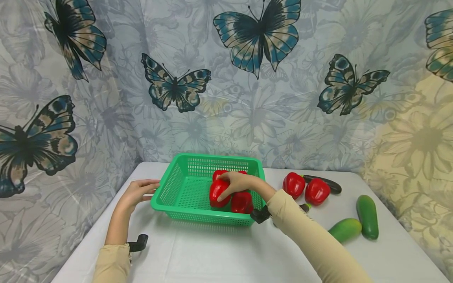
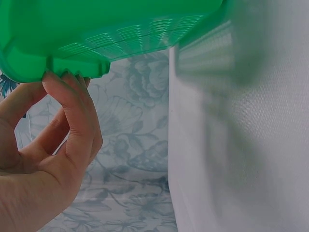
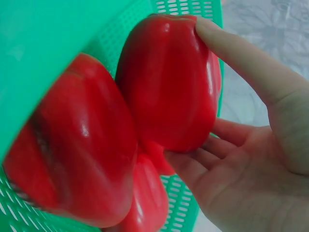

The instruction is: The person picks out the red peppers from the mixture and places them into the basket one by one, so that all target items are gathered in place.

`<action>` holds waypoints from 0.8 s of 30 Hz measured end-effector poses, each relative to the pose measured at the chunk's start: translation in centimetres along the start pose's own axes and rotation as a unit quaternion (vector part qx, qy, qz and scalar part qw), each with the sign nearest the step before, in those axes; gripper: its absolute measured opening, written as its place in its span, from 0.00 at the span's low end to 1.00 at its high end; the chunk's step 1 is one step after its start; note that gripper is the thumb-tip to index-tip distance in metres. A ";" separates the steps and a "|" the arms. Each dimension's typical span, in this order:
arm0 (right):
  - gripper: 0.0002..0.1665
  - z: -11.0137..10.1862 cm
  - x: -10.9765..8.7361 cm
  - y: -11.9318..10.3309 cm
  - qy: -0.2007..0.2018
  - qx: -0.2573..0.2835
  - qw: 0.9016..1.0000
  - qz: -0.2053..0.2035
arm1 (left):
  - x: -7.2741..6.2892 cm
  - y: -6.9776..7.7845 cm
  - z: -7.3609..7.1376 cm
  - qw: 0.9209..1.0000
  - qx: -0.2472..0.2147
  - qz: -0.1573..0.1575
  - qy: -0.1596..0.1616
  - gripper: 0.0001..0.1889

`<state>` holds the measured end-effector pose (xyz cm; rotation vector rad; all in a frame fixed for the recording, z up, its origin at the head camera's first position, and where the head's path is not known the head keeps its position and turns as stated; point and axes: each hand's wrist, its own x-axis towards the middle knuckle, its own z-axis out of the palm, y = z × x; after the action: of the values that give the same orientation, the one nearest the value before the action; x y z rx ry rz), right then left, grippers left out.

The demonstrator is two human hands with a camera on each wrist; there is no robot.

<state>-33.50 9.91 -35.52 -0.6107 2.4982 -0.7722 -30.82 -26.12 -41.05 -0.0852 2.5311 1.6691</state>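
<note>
Head view: right grip [image 1: 242, 182] wide around one pepper [image 1: 216, 193], left grip [image 1: 135, 193] loose against one basket [image 1: 205, 215], two peppers [image 1: 317, 192] outside.

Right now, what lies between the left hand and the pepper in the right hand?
The head view shows only the green basket between the left hand and that red pepper: its left rim, then bare floor.

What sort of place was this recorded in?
Probably a staged indoor recording corner: a butterfly-printed backdrop rises behind a white table, where a green basket and red peppers sit. The wider room is out of view.
</note>
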 end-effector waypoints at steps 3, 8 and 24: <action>0.49 0.1 0.0 0.0 -0.006 -0.008 1.000 0.004 | 0.0 0.1 0.0 1.000 0.000 -0.002 0.000 0.29; 0.47 0.2 -0.1 -0.1 -0.003 -0.018 1.000 0.004 | 0.0 0.2 0.0 1.000 0.001 0.001 0.000 0.28; 0.47 0.3 -0.1 -0.2 0.007 -0.014 1.000 0.002 | 0.0 0.2 -0.1 1.000 -0.004 0.002 -0.001 0.28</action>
<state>-33.17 9.71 -35.61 -0.6111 2.5263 -0.7430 -30.83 -26.12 -40.86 -0.0781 2.5249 1.6804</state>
